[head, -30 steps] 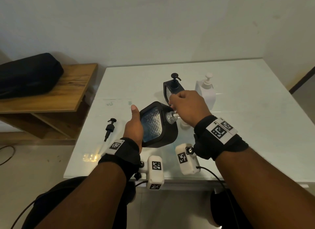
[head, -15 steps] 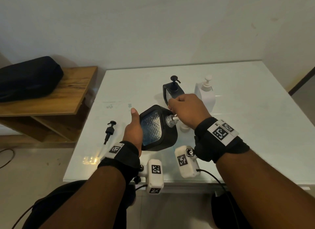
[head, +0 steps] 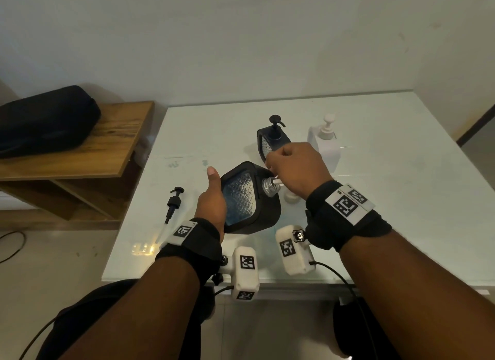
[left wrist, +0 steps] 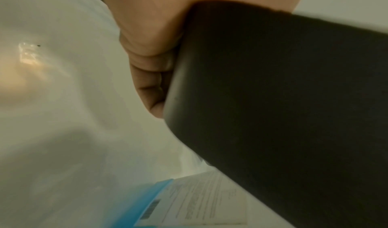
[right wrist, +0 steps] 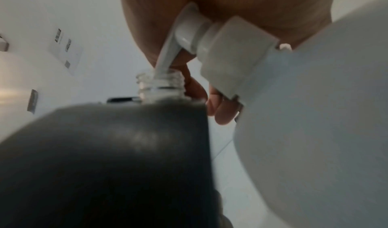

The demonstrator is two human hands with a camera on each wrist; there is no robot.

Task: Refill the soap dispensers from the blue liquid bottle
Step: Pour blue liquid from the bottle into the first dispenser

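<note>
My left hand grips a black soap dispenser with a clear textured window, tilted to the right above the table. Its pump is off and the threaded neck is open. My right hand is curled over the white pump head of a white bottle. The pump's nozzle dips into the neck. From the head camera my right hand hides that bottle. In the left wrist view my fingers wrap the dispenser's black side, with a blue and white label below.
A second black dispenser and a white pump dispenser stand behind my hands on the white table. A loose black pump lies at the table's left edge. A wooden shelf with a black bag stands to the left.
Almost nothing has moved: my left hand still holds the tilted dispenser and my right hand stays on the pump head with the nozzle at the neck.
</note>
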